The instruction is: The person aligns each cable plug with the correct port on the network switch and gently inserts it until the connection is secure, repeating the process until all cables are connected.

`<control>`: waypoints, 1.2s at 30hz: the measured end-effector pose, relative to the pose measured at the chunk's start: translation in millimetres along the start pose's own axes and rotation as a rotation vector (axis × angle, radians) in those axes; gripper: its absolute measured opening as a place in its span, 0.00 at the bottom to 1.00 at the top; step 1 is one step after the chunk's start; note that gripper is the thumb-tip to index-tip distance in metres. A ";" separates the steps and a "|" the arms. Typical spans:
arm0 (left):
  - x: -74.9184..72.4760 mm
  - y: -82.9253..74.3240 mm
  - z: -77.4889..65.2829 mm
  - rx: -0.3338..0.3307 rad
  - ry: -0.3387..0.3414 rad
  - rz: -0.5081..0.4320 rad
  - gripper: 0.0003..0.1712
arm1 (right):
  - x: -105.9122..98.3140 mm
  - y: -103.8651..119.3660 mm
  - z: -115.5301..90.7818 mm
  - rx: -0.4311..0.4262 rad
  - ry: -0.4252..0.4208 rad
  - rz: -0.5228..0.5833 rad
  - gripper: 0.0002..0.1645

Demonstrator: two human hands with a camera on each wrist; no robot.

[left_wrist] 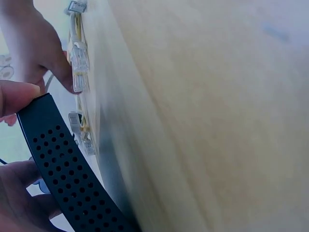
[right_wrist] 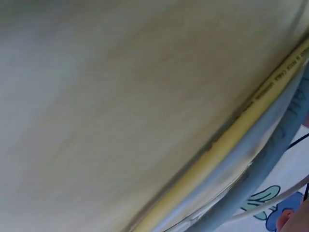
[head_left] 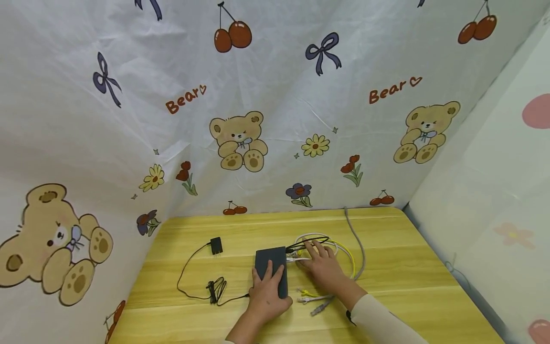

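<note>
Dark blue-black slim rectangular box (head_left: 269, 254), one side perforated with round holes, on the yellow wood-grain table (head_left: 386, 286) — left hand (head_left: 267, 296) with fingers spread over its top, apparently to steady it. Yellow cable with printed jacket (right_wrist: 231, 136), thick smooth grey cable (head_left: 363, 253), curving alongside. Right hand (head_left: 325, 273) among cables — grip, cannot tell.
</note>
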State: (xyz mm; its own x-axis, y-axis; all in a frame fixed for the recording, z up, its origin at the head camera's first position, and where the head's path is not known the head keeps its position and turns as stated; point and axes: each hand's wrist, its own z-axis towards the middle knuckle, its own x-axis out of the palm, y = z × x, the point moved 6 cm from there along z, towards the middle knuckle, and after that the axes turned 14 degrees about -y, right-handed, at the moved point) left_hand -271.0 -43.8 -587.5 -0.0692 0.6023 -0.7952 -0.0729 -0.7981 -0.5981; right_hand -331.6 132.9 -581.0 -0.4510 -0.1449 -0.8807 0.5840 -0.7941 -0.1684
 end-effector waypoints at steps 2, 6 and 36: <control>0.3 0.2 -0.5 0.002 0.005 -0.001 0.50 | 3.0 1.8 2.6 -0.003 0.016 -0.025 0.22; -0.3 1.3 -0.5 0.001 0.006 -0.001 0.50 | 8.7 2.5 7.7 0.004 0.035 -0.061 0.19; -0.8 0.7 -3.3 0.014 -0.036 -0.030 0.50 | -20.9 21.5 -18.5 -0.208 -0.160 0.189 0.19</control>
State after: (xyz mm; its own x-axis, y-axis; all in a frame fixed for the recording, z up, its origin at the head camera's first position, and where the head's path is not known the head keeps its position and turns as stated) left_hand -267.7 -44.8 -587.6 -0.1020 0.6265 -0.7727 -0.0897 -0.7794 -0.6201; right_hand -297.1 129.7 -574.4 -0.4125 -0.3821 -0.8270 0.7853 -0.6093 -0.1101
